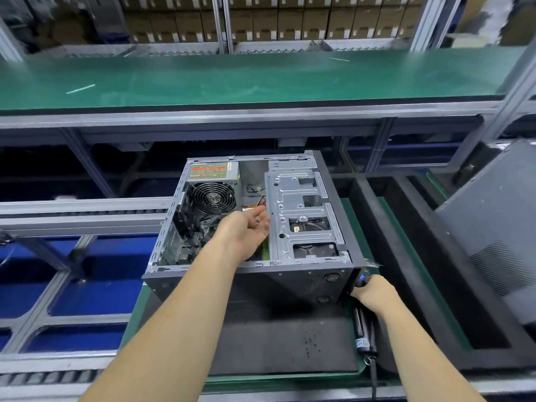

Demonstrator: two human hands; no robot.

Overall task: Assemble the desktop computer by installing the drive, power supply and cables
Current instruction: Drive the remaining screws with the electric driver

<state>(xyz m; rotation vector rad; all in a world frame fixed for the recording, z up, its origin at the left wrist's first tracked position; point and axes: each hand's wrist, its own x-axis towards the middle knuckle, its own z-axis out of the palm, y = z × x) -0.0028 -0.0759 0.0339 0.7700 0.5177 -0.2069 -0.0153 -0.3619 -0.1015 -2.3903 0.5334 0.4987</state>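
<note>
Fingers (262, 217) relaxed over boxy steel case (304, 216)

the left hand (249, 227) is held palm up toward 12 o'clock, fingers relaxed and loosely curved, forearm stretched from 7 o'clock. the right hand (372, 290) is curled around a dark handle at 4 o'clock, knuckles up.

Both arms are bare all the way up to the bottom edge of the shot, no sleeves, gloves or watch showing. Left hand (246, 227) has a small ring on one finger. Right hand (374, 291) looks plain from here, nothing worn on it.
</note>
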